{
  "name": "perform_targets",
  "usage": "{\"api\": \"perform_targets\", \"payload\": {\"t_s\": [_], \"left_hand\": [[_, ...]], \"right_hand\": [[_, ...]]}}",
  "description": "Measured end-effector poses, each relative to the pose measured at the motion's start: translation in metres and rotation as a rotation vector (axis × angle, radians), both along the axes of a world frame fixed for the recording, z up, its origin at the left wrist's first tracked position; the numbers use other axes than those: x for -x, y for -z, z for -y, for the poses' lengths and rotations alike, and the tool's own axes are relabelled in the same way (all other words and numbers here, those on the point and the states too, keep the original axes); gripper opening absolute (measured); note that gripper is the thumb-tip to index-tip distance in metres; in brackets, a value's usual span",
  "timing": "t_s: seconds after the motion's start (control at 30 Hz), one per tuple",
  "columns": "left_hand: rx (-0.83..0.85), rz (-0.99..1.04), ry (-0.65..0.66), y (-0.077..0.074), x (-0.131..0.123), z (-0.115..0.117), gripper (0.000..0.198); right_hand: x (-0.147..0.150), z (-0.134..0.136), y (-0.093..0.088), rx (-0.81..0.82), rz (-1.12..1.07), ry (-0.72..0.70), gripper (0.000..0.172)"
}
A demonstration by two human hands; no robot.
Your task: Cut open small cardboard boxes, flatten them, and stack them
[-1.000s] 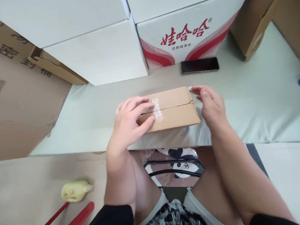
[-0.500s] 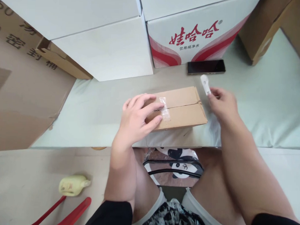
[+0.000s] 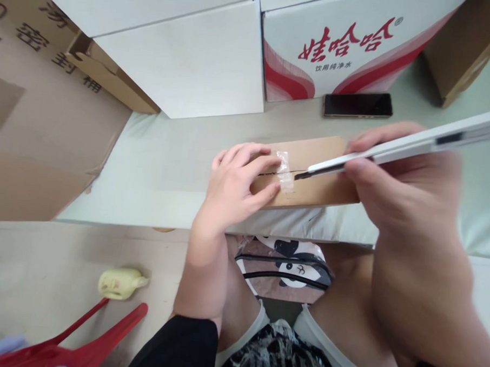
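A small brown cardboard box [image 3: 321, 193] lies lengthwise near the front edge of the table, a strip of clear tape [image 3: 285, 177] across its top seam. My left hand [image 3: 239, 180] grips the box's left end, with fingers and thumb curved over the top beside the tape. A white utility knife [image 3: 409, 144] is held in my right hand [image 3: 403, 185], over the box's right end. Its dark blade points left, at the seam just right of the tape; whether it touches the cardboard I cannot tell.
Behind the box a black phone [image 3: 358, 105] lies before a white carton with red lettering [image 3: 335, 52]. White boxes [image 3: 185, 67] and a large brown carton [image 3: 39, 142] stand to the left. On the floor are a yellow bottle [image 3: 121, 283] and a red frame-like object [image 3: 112, 334].
My right hand has come from beside the box to over its right end, and the utility knife now points left at the taped seam. My left hand stays on the box.
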State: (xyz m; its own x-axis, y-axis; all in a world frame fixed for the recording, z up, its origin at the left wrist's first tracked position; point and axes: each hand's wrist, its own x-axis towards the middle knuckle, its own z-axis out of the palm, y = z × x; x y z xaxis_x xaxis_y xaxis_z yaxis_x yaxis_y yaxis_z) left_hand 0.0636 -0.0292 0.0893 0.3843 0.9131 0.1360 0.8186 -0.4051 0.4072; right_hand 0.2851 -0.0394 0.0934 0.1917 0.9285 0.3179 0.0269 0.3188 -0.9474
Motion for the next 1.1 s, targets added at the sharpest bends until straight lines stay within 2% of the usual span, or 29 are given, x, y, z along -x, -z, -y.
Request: {"api": "perform_targets", "payload": {"t_s": [0.13, 0.47, 0.77, 1.0, 1.1], "left_hand": [[0.007, -0.002, -0.008, -0.001, -0.001, 0.001, 0.034], [-0.005, -0.007, -0.01, 0.0, -0.001, 0.001, 0.033], [-0.009, 0.003, -0.007, 0.0, -0.001, 0.002, 0.033], [0.003, -0.005, -0.014, 0.0, -0.002, 0.002, 0.032], [-0.003, -0.004, -0.007, 0.0, -0.001, 0.001, 0.033]], "right_hand": [[0.005, -0.001, 0.012, 0.045, 0.128, -0.037, 0.017], [0.012, -0.004, 0.017, 0.077, 0.225, -0.065, 0.019], [0.011, -0.004, 0.018, 0.091, 0.231, -0.075, 0.021], [0.011, -0.006, 0.015, 0.046, 0.352, -0.112, 0.017], [0.008, -0.006, 0.016, 0.045, 0.313, -0.101, 0.018]]}}
